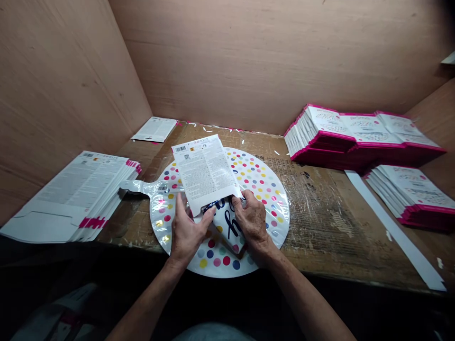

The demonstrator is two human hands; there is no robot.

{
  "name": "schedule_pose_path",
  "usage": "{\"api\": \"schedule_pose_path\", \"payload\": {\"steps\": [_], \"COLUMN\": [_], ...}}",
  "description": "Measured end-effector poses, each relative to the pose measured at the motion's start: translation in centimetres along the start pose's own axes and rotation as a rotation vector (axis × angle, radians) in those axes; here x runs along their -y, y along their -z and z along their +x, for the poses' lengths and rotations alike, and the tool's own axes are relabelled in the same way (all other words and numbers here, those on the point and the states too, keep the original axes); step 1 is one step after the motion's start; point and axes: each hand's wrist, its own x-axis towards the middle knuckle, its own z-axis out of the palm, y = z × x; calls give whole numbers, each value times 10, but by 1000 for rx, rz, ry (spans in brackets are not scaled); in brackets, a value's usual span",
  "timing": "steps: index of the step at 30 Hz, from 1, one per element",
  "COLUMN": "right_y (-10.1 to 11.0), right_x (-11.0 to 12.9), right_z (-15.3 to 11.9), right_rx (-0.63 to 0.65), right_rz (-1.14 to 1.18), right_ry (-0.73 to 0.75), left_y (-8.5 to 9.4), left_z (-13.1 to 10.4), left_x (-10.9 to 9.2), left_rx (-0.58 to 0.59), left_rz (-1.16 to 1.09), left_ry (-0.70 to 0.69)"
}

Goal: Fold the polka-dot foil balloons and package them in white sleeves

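Card sleeve (206,173), printed side up, lies tilted above the spotted balloon (220,267), its lower edge at a folded balloon (227,229) with dark lettering. Left hand (186,234) has thumb and forefinger spread around 1 lower corner, thumb on the fold; its hidden fingers' hold I cannot tell. Right hand (253,220) pinches the other corner, thumb and forefinger nearly closed. How far the fold sits inside is hidden. Good handling probably means thumbs pressing the fold flat, 2 edges square with the opening, and even, gentle pressure so neither foil nor card creases.
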Motion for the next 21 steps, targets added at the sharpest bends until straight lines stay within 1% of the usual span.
{"api": "schedule_pose_path", "payload": {"steps": [2,3,4,6,7,8,9,11,12,13,14,16,18,19,21], "right_y": [-3,-4,-4,-1,1,5,8,14,16,17,16,14,14,14,17], "right_x": [-1,-1,-2,-5,-8,-11,-15,-24,-29,-33,-37,-41,-42,-42,-41], "right_z": [2,3,4,3,0,-5,-12,-30,-39,-48,-55,-64,-65,-63,-59], "right_rx": [-14,-17,-11,17,26,26,19,-25,-52,-79,-102,-146,-172,-176,-164], "right_rz": [-5,-9,-7,28,61,98,128,127,89,39,-5,-37,-2,25,71], "right_ry": [12,9,-2,-24,-3,63,177,492,654,790,893,1014,1062,1071,1080], "left_y": [-10,-15,-19,-25,-26,-27,-27,-24,-21,-18,-14,-6,0,1,1], "left_z": [0,1,3,9,12,14,16,17,15,12,8,-2,-9,-11,-10], "left_x": [6,8,10,13,14,15,16,15,12,9,5,-4,-13,-16,-22], "left_rx": [52,48,26,-33,-65,-100,-135,-171,-165,-131,-66,119,292,342,378], "left_rz": [-173,-207,-212,-154,-118,-91,-75,-87,-105,-121,-146,-252,-415,-525,-761], "left_ry": [144,182,200,203,199,199,201,213,220,225,225,228,254,282,366]}}
